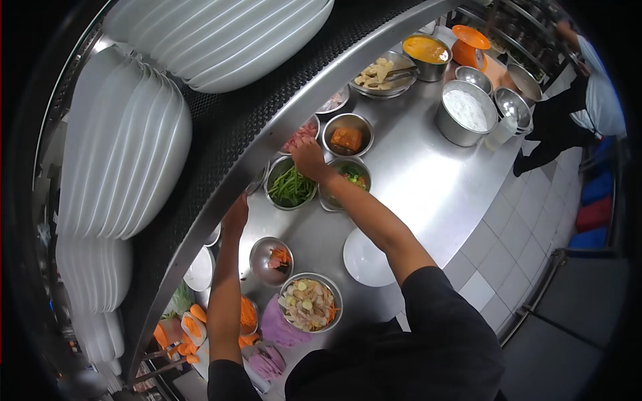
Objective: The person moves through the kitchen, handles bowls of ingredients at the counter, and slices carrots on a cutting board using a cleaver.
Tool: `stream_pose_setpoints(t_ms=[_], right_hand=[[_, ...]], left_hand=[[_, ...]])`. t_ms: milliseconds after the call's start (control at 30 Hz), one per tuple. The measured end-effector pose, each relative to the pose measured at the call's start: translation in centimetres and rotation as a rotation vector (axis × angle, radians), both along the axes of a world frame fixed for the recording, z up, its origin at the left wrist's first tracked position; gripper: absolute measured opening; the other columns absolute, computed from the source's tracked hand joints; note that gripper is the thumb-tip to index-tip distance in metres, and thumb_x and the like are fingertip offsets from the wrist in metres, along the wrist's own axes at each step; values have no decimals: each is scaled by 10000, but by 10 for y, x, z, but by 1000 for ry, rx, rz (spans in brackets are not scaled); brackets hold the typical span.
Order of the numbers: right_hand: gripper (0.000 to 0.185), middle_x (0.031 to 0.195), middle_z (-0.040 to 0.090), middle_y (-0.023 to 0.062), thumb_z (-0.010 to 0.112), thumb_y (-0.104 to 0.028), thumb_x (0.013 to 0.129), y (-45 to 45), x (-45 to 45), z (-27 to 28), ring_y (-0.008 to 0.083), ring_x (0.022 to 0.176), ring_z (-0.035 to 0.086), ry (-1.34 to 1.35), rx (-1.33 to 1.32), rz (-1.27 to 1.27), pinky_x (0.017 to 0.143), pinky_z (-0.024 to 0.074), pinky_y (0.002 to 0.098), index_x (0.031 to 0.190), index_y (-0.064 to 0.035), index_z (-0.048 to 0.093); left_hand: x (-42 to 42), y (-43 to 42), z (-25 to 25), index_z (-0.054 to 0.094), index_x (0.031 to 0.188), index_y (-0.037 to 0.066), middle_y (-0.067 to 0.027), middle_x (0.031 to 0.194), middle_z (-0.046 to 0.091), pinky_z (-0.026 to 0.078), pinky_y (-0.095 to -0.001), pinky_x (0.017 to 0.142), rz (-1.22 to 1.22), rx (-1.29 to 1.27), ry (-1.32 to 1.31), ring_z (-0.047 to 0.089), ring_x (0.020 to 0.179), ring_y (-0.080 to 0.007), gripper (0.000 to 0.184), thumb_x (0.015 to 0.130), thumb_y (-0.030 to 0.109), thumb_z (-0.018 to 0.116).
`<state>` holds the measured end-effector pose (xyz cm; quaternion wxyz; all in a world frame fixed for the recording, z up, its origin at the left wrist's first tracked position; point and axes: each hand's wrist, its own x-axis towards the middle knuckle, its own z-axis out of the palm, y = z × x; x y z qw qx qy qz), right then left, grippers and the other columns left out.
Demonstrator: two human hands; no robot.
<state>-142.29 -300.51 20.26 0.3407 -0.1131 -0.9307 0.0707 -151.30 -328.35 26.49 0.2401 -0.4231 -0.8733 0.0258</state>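
Note:
My right hand [309,158] reaches over the steel bowl of pink sliced meat [294,138], its fingers bunched at the bowl's near edge. Whatever lies between those fingers is hidden. Under my right wrist stand a steel bowl of green beans [291,188] and a bowl of chopped green and orange vegetables [353,176]. My left hand [235,215] is at the shelf's edge, close to a partly covered steel bowl [257,180]; its fingers are mostly hidden. Nearer me sits a steel bowl [263,269] holding a little shredded carrot and some pink pieces.
A metal shelf [281,110] with stacked white dishes [127,147] overhangs the left side. On the steel table [428,190] are a white plate [368,259], a bowl of sliced food [310,305] and a pot of white powder [465,112]. Another person [595,87] stands at right.

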Motion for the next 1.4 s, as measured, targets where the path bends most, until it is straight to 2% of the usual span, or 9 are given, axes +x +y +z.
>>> stream_pose_setpoints(t_ms=[233,400,467,600,767,833,933,1167,1400], right_hand=[[383,1010,639,151,634,-287,779,60,-52,-6,290,1014,598,251,-150,65,920,435,472,1071,-41,636],[634,1128,540,147,773,-415,728,241,33,-21,251,1070,538,650,-252,-793,974,415,438,1110,22,518],[770,1159,545,186,851,-509,637,268,69,-4,249,1059,570,730,-887,-981,852,508,388,1042,58,522],[628,1245,549,194,753,-421,798,292,101,8,288,1051,614,295,-1759,-503,673,567,370,1132,64,536],[539,1213,584,184,670,-348,890,326,119,-9,314,1021,643,273,-1266,-284,643,641,417,1225,59,554],[401,1236,562,206,603,-119,904,282,139,49,367,1038,631,467,-1643,-162,666,658,437,1251,54,499],[252,815,627,172,644,-13,777,250,170,80,251,575,666,647,-1617,-218,455,612,337,970,122,555],[174,823,606,174,564,1,852,262,273,144,294,614,685,375,-1562,-152,508,642,366,913,150,501],[289,924,615,163,600,-24,872,340,344,163,242,606,673,272,-1512,20,496,629,361,1111,56,460]], left_hand=[[-2,-65,-12,617,1147,186,-117,991,623,481,-486,744,14,75,-111,629,933,-336,277,921,345,622],[55,-103,27,578,1297,194,-173,1029,605,500,-441,734,129,170,-163,619,856,-327,448,916,420,646],[84,-113,40,581,1281,180,-139,1030,581,499,-384,707,147,312,-196,597,757,-249,460,899,418,675],[126,-131,31,576,1276,155,-135,1063,556,530,-364,687,446,304,-627,626,779,-236,453,873,300,721],[130,-151,19,598,1252,84,-123,1168,582,547,-280,666,181,581,-471,624,879,-190,397,882,155,726],[134,-140,32,608,1238,99,-122,1170,576,540,-281,660,207,628,-524,627,816,-186,381,884,174,727],[140,-99,63,618,1245,122,-87,1181,582,513,-260,637,156,737,-703,623,813,-156,365,900,200,710],[176,78,121,666,1148,81,-61,1107,633,487,-273,689,-280,831,-976,627,815,-153,261,914,195,690],[288,397,213,662,1155,93,-117,1054,671,518,-388,837,-750,475,-756,654,961,-295,366,855,300,706]])
